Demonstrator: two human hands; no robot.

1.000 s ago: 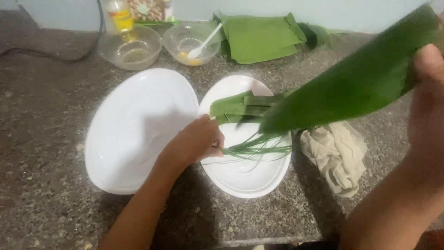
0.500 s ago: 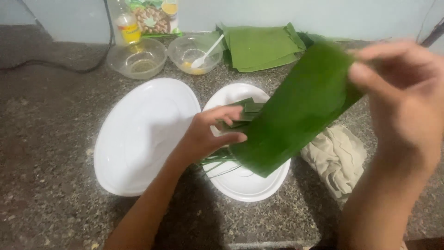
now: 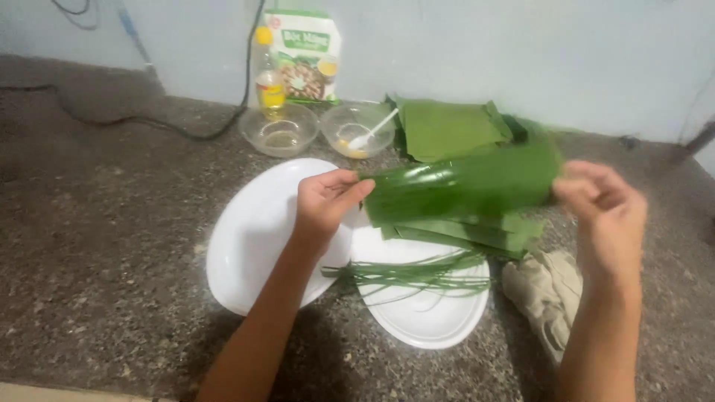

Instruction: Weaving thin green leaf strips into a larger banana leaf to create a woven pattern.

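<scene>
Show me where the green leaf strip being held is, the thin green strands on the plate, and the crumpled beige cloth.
green leaf strip (image 3: 465, 186), head view, middle of the glossy face between the two hands.
thin green strands (image 3: 417, 274), head view, centre of the bundle lying across the white plate.
beige cloth (image 3: 547, 294), head view, middle of the crumpled folds.

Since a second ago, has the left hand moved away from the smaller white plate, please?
Yes. The left hand has lifted off the smaller white plate and its thin green strips, and now grips the left end of the green leaf above them.

Glossy green leaf (image 3: 465, 186) held level above plates.
</scene>
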